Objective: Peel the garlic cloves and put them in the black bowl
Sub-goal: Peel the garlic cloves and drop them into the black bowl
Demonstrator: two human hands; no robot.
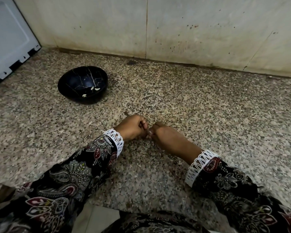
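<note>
Closest to the camera, down at 6 o'clock, there's a lap in dark floral fabric, and both sleeves (97,153) in the same print with white lace cuffs run up from about 7 and 5 o'clock toward the middle. The two hands meet just below center on the speckled granite counter (208,115). The left hand (131,127) has its fingers curled in tight, knuckles toward the right hand, thumb tip poking up on the far side. The right hand (165,134) comes in from 4 o'clock with its fingers bunched up against the left ones. Right where they touch there's a small pale bit, looks like a garlic clove (149,132), pinched between the fingertips of both hands, though it's mostly hidden so I can't tell how much skin is on it. Further out, around 10 o'clock from the hands and well apart from them, sits the black bowl (71,84), marbled with thin gold veins, upright on the counter. Inside it are a few peeled cloves (95,89), pale, lying near the bottom on the side toward the hands. At far 10 o'clock is the corner of a white appliance (8,39), and across 12 o'clock the stained, spattered wall (191,31) meets the counter.
</note>
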